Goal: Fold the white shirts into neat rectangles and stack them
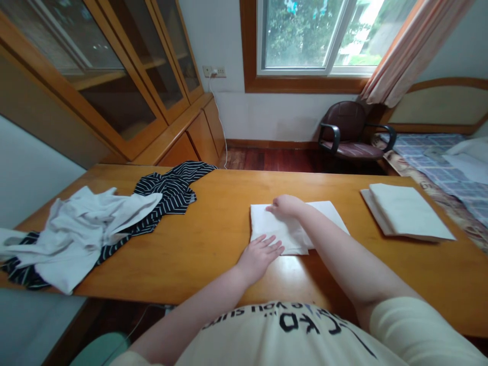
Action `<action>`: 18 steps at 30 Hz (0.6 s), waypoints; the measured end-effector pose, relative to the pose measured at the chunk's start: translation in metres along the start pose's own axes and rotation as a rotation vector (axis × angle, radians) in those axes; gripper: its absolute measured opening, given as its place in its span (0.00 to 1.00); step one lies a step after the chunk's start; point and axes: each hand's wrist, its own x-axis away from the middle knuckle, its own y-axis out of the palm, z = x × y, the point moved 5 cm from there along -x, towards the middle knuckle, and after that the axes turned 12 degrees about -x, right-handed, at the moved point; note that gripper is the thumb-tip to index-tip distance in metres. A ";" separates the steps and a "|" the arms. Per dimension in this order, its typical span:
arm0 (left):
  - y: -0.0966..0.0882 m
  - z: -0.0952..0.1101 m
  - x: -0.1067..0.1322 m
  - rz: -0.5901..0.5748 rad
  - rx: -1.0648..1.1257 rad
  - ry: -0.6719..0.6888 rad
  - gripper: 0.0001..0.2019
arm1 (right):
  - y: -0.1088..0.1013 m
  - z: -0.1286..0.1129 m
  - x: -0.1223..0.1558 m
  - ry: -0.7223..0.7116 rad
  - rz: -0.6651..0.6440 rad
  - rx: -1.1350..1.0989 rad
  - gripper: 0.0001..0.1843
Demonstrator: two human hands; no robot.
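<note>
A white garment (276,231), partly folded into a flat rectangle, lies on the wooden table in front of me. My left hand (259,256) rests palm down on its near left part, fingers stretched out. Across the far edge reaches my right hand (286,206), its fingers curled and pressed together on the cloth near the far left corner. My right forearm covers part of the garment, whose right portion (330,213) shows beyond it. Whether the cloth is a shirt I cannot tell.
On the table (206,244), a folded white stack (409,211) lies at the right. A crumpled white garment (87,223) overlaps a black-and-white striped garment (171,185) at the left. Beyond are a brown armchair (346,127), a bed (438,157) and a glass-fronted cabinet (152,117).
</note>
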 end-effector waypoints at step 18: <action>-0.026 -0.021 -0.030 0.009 -0.032 -0.365 0.19 | 0.019 -0.005 -0.017 0.029 0.043 -0.173 0.32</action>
